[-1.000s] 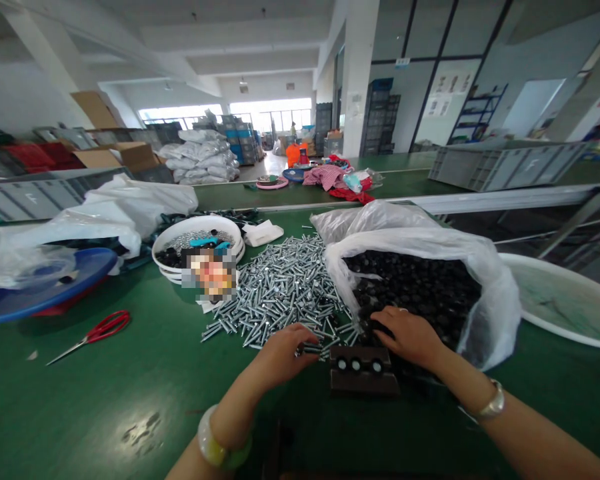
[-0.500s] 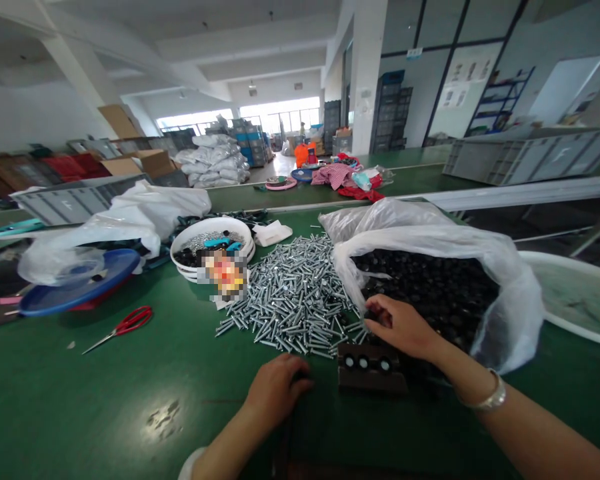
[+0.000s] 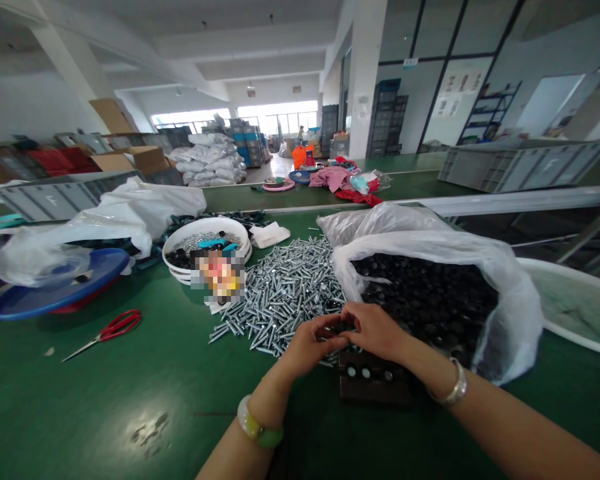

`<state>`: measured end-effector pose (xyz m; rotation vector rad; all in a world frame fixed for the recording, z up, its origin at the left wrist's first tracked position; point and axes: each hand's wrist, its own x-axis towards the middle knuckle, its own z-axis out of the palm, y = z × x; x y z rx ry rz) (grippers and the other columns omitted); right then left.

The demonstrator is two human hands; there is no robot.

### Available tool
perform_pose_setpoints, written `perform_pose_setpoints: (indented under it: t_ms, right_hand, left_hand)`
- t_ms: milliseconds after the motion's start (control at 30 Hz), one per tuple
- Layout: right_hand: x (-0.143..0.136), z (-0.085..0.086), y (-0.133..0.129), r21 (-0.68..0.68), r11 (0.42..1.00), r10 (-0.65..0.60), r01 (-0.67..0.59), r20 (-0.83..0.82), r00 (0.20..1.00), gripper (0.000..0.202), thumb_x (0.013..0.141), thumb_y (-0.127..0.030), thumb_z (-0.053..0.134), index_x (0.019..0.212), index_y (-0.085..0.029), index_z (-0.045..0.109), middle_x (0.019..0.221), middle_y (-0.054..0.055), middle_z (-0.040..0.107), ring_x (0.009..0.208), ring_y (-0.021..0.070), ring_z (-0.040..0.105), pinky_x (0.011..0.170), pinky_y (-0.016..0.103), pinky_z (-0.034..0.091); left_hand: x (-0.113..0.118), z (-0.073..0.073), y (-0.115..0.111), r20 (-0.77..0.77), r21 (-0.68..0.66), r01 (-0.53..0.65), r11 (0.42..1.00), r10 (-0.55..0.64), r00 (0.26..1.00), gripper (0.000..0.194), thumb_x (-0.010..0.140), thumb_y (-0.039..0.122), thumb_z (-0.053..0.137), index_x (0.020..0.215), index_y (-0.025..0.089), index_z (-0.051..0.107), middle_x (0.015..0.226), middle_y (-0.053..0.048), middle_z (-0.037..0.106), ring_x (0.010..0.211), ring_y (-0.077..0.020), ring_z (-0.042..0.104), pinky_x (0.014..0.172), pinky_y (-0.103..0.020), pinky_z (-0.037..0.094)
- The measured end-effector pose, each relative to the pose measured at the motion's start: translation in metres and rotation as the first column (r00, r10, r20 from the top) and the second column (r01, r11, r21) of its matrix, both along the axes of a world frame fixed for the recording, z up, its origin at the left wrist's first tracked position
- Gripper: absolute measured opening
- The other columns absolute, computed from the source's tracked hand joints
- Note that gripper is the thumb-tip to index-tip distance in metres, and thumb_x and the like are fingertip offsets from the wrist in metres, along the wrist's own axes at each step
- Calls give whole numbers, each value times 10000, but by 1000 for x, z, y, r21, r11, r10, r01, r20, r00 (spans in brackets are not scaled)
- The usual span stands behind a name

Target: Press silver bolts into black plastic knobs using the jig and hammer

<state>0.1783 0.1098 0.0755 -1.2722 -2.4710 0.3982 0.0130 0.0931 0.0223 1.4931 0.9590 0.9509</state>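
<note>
My left hand point(image 3: 305, 348) and my right hand point(image 3: 377, 331) meet fingertip to fingertip over the right edge of a heap of silver bolts point(image 3: 285, 293). Both are closed in a pinch. Whatever sits between the fingers is too small and too hidden to make out. Just below them lies a dark brown block point(image 3: 370, 390) with three round light-centred pieces set in a row. Behind my right hand, a clear plastic bag point(image 3: 517, 300) gapes around many small black parts point(image 3: 430, 287).
Red-handled scissors point(image 3: 113, 328) lie on the green table point(image 3: 105, 380) at left. A blue tray point(image 3: 55, 293) and white bowls point(image 3: 207, 230) stand beyond. At right is a wide white basin point(image 3: 575, 270); grey crates point(image 3: 520, 167) sit farther back.
My left hand has moved up and right from the table to the bolts. My right hand has shifted slightly left from the bag's mouth, and their fingertips now meet.
</note>
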Motion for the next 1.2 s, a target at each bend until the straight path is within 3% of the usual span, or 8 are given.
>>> perform_pose_setpoints:
  t_ms: [133, 300, 467, 600, 767, 933, 1067, 1200]
  right_hand:
    - [-17, 6, 17, -7, 994, 108, -108, 39, 993, 228, 722, -195, 596, 945, -161, 559, 831, 36, 641, 696, 143, 583, 658, 249, 418]
    - [-40, -3, 38, -41, 986, 163, -159, 171, 972, 149, 742, -165, 562, 883, -143, 607, 850, 90, 676, 788, 197, 624, 698, 284, 443]
    - [-74, -20, 35, -94, 984, 169, -149, 263, 950, 185, 622, -1, 575, 765, -95, 645, 786, 172, 689, 800, 271, 645, 697, 320, 460]
    - [-66, -18, 41, -107, 981, 174, -160, 136, 975, 285, 548, 12, 601, 805, -99, 657, 735, 126, 693, 761, 267, 650, 666, 318, 476]
    - [-28, -5, 46, -104, 990, 68, -94, -227, 972, 339, 736, -158, 528, 1072, -147, 570, 738, 21, 675, 635, 154, 641, 551, 253, 508]
    - [-22, -1, 25, -88, 996, -64, 18, -547, 835, 283, 831, -331, 466, 1030, -158, 569, 853, 62, 674, 730, 157, 650, 613, 276, 543]
    - [-25, 1, 12, -84, 996, -64, 14, -631, 773, 183, 749, -307, 587, 881, -191, 634, 781, 31, 677, 679, 154, 639, 593, 269, 537]
    - [-22, 4, 5, 23, 999, -20, 42, -599, 801, 148, 747, -276, 596, 843, -187, 663, 770, 33, 668, 681, 151, 620, 604, 262, 511]
  left_hand:
    - [-17, -3, 11, 249, -194, -182, 964, 227, 942, 394, 628, 341, 721, 954, 134, 640, 846, -53, 670, 710, -141, 607, 665, -258, 478]
    - [-38, -7, 24, 451, -355, -434, 828, 558, 696, 338, 618, 294, 733, 906, 179, 599, 857, 1, 632, 712, -82, 606, 694, -209, 477]
    - [-40, -8, 23, 486, -342, -356, 870, 488, 725, 349, 624, 270, 728, 924, 181, 575, 956, -23, 634, 760, -94, 616, 730, -225, 481]
    - [-42, -8, 20, 518, -332, -301, 894, 440, 733, 377, 616, 269, 739, 948, 185, 581, 992, -22, 628, 816, -103, 613, 744, -213, 471]
    - [-38, -5, 15, 510, -336, -240, 911, 390, 766, 403, 623, 297, 741, 979, 176, 599, 1008, -38, 621, 853, -123, 603, 774, -230, 467]
    - [-25, 0, 8, 520, -342, -156, 926, 325, 790, 415, 631, 310, 741, 999, 174, 605, 986, -44, 619, 806, -117, 601, 748, -232, 471]
    - [-17, 3, 2, 556, -367, -126, 922, 326, 765, 390, 611, 300, 758, 960, 181, 631, 945, -28, 628, 792, -113, 600, 769, -237, 468]
    - [-11, 7, -2, 608, -368, -83, 926, 308, 732, 349, 600, 272, 770, 915, 180, 652, 875, -8, 636, 731, -87, 596, 720, -204, 472]
